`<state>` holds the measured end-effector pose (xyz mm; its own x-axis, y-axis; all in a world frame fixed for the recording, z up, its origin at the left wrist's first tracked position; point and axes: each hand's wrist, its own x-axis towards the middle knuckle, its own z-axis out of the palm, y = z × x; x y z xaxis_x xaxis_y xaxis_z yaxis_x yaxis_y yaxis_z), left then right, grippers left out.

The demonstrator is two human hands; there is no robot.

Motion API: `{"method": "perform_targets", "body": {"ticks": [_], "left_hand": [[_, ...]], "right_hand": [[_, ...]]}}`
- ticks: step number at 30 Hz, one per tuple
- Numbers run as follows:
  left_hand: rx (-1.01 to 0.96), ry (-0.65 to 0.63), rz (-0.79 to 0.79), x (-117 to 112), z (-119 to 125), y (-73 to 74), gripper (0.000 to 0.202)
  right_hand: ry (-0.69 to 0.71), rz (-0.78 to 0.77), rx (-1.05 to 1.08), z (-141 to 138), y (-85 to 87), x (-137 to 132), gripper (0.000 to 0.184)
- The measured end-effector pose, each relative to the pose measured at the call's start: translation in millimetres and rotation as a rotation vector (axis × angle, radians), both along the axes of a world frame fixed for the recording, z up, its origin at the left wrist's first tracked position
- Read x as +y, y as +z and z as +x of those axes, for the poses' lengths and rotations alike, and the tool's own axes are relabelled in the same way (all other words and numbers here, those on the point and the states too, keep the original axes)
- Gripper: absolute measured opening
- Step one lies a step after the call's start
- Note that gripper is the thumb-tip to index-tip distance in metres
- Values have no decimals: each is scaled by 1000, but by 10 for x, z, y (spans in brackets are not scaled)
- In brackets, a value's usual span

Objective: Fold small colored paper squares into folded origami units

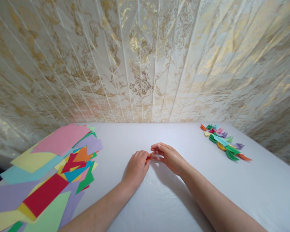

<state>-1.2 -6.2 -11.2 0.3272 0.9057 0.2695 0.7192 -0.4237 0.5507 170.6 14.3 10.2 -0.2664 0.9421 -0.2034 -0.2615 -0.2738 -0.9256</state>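
The person's left hand point(137, 165) pinches one orange paper piece point(149, 157) at its two o'clock, nine o'clock from the loosely spread right hand point(171, 159).

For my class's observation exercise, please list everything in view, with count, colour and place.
Large paper sheets: many, overlapping; pink, yellow, light blue, purple, red, light green; table's left side
Small paper pieces: many, overlapping; orange, red, blue, green, yellow, pink; right edge of the sheets
Folded paper shapes: over ten, too crowded to count; mixed colours; table's far right
Orange paper piece: one, orange, at the left hand's fingertips
Table: one, white, under everything
Patterned backdrop: white with gold, behind the table
Left hand: one, bare, centre
Right hand: one, bare, just right of the left hand
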Motion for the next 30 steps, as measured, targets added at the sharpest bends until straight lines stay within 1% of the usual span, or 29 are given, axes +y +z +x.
{"method": "perform_targets", "body": {"ticks": [3,6,8,10,13,16,19,21,23,25,27,28,30], "left_hand": [[-227,69,-76,58,-17,-36,13],[-573,117,-237,130,-27,-83,11],[-734,138,-335,161,-25,-94,14],[-813,135,-389,171,-13,-85,19],[-843,105,-435,161,13,-72,23],[-834,117,-458,139,36,-88,22],[-752,113,-423,104,42,-108,27],[-645,82,-342,76,36,-110,32],[-509,48,-209,46,29,-105,34],[-363,22,-61,18,26,-96,38],[-237,1,39,-7,26,-78,40],[-188,-7,61,-17,27,-64,38],[-111,-15,61,-27,27,-30,25]], "right_hand": [[-19,52,-51,-8,-3,2,26],[-74,149,-293,-22,-33,22,25],[-78,219,-455,-44,-67,31,26],[-33,266,-492,-78,-104,30,26],[35,303,-415,-126,-158,17,17],[-23,337,-428,-131,-208,25,11],[-68,366,-475,-91,-257,61,14],[-81,382,-496,-57,-286,90,17],[-95,389,-503,-30,-305,113,18],[-106,376,-494,-19,-309,122,18],[-103,342,-471,-26,-301,118,19],[-95,321,-454,-35,-293,110,19],[-64,278,-426,-60,-274,90,18]]}}
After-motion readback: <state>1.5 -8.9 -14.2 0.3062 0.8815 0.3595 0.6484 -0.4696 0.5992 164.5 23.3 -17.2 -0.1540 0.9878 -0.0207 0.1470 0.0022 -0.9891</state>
